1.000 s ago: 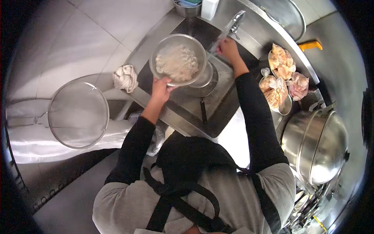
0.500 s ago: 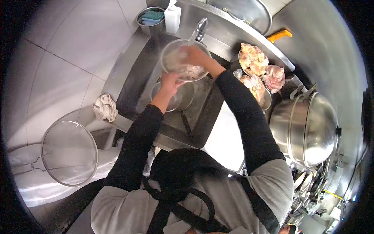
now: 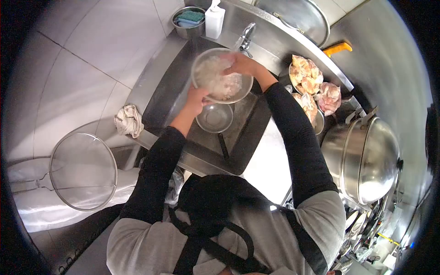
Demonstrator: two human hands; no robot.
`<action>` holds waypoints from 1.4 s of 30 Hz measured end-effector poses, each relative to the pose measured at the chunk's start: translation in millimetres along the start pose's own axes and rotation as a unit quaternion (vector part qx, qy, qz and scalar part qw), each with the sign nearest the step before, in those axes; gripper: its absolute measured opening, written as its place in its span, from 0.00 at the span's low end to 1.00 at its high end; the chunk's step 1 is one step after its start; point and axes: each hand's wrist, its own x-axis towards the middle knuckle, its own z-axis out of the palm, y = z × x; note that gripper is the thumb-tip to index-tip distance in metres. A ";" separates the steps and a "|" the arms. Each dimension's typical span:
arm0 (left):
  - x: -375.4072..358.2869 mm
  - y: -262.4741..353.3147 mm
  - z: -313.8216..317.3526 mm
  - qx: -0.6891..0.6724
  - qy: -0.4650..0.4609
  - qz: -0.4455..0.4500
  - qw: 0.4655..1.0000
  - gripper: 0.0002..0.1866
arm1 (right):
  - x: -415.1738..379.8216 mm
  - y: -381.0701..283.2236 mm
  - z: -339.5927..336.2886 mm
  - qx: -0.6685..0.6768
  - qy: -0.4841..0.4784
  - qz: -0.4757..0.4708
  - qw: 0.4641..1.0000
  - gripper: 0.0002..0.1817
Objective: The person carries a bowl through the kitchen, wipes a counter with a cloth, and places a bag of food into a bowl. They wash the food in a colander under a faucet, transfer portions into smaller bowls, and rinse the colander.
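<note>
held bowl (image 3: 245, 85): smooth metal | rag (image 3: 129, 121): matt cloth | pot (image 3: 378, 162): glossy metal

Kitchen, commercial sort, we judge by fittings. We see deep metal sink (image 3: 162, 103) with tap (image 3: 248, 32), sponges (image 3: 190, 17) in metal tub (image 3: 189, 33), white bottle (image 3: 214, 22) alongside. Bowl (image 3: 246, 87) of pale food above sink. To right, bagged food (image 3: 306, 75), big steel pot (image 3: 360, 158) with domed lid, crowded utensils (image 3: 354, 225) beyond. To left, large round strainer (image 3: 83, 172), pale tiles (image 3: 91, 50). Dark apron (image 3: 213, 192) on person (image 3: 261, 233) at sink.
</note>
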 end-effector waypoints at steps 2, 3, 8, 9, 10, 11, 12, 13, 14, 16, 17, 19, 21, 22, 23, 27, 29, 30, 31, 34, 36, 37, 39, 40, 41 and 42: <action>7.8 -1.1 -5.4 0.039 -0.025 -0.031 0.998 0.34 | 11.6 31.3 20.3 -0.070 0.038 -0.069 0.994 0.39; 5.2 2.9 0.3 0.040 -0.027 -0.030 0.998 0.34 | 25.7 50.3 45.1 -0.107 0.096 -0.086 0.986 0.39; 3.2 -9.2 8.0 -0.006 -0.050 -0.068 0.996 0.27 | 30.4 11.3 37.9 -0.325 0.105 0.055 0.938 0.29; 1.7 -8.7 6.3 -0.007 -0.049 -0.066 0.997 0.27 | 28.6 9.8 28.1 -0.325 0.104 0.053 0.938 0.29; -0.7 -9.4 5.5 -0.001 -0.037 -0.040 0.998 0.27 | 25.6 11.5 15.3 -0.239 0.068 0.038 0.968 0.28; -2.4 -10.1 6.0 0.005 -0.026 -0.015 1.000 0.27 | 24.2 12.7 6.7 -0.152 0.030 0.024 0.988 0.27; -1.6 -10.9 4.1 0.003 -0.027 -0.016 0.999 0.27 | 20.2 -1.3 1.0 -0.146 -0.069 0.049 0.986 0.29; 0.5 -10.8 0.5 0.002 -0.059 -0.018 0.998 0.30 | 17.8 0.6 8.0 -0.146 -0.067 0.051 0.986 0.29; 3.7 -10.7 -0.9 0.002 -0.092 -0.020 0.996 0.32 | 16.3 2.2 21.2 -0.175 -0.013 -0.056 0.983 0.31; 5.3 -11.5 3.2 0.000 -0.097 -0.026 0.995 0.33 | 47.1 49.8 57.0 -0.318 -0.015 -0.168 0.933 0.36; 5.1 -10.6 6.0 -0.003 -0.097 -0.031 0.995 0.35 | 67.8 90.5 80.6 -0.345 0.027 -0.088 0.934 0.35; 1.2 -8.0 11.8 0.003 -0.071 -0.039 0.997 0.34 | 46.9 46.9 63.9 -0.403 -0.035 -0.124 0.906 0.32; -5.2 -9.0 8.0 0.009 -0.040 -0.054 0.998 0.34 | 41.7 44.8 45.6 -0.366 -0.002 -0.110 0.924 0.30; -3.4 -6.9 4.9 0.014 -0.047 -0.041 0.998 0.33 | 37.0 33.6 35.5 -0.336 0.033 -0.097 0.936 0.29; -2.4 -5.4 2.3 0.018 -0.053 -0.028 0.998 0.32 | 31.3 21.9 30.1 -0.337 0.030 -0.097 0.936 0.29; -0.2 0.0 -2.7 -0.013 -0.066 -0.022 0.998 0.32 | 10.0 -3.4 24.8 -0.322 0.105 -0.048 0.940 0.25; 3.7 1.1 -5.6 -0.017 -0.056 -0.010 0.998 0.28 | 7.1 1.0 22.4 -0.244 0.104 -0.073 0.961 0.28; 9.0 0.5 -9.0 -0.017 -0.055 -0.009 0.998 0.28 | 9.5 1.0 19.1 -0.244 0.103 -0.074 0.961 0.28; 14.4 -0.2 -11.9 -0.020 -0.064 -0.013 0.998 0.29 | 13.1 0.5 14.0 -0.259 0.095 -0.049 0.960 0.31; 10.0 6.0 -8.3 -0.021 -0.070 -0.021 0.997 0.30 | 10.5 -10.3 7.2 -0.250 0.068 -0.018 0.966 0.37; 6.6 9.1 -5.5 -0.022 -0.062 -0.021 0.998 0.30 | 7.4 -11.9 14.4 -0.226 0.046 -0.017 0.973 0.39; 8.0 5.0 -5.7 -0.056 -0.067 -0.003 0.996 0.31 | 2.0 -2.9 25.6 -0.273 0.086 -0.066 0.956 0.40; 6.0 4.5 3.2 -0.091 -0.076 0.017 0.993 0.31 | -8.2 1.7 50.5 -0.320 0.127 -0.116 0.932 0.42; -5.9 9.8 15.6 -0.083 -0.057 0.025 0.995 0.29 | -13.5 -5.0 71.5 -0.354 0.157 -0.083 0.918 0.42; -15.3 10.8 26.3 -0.074 -0.040 0.031 0.996 0.27 | -15.5 -10.3 84.1 -0.387 0.186 -0.048 0.902 0.42; -18.5 8.7 33.1 -0.031 0.006 0.011 0.999 0.27 | -13.9 -13.0 84.9 -0.357 0.219 -0.031 0.908 0.37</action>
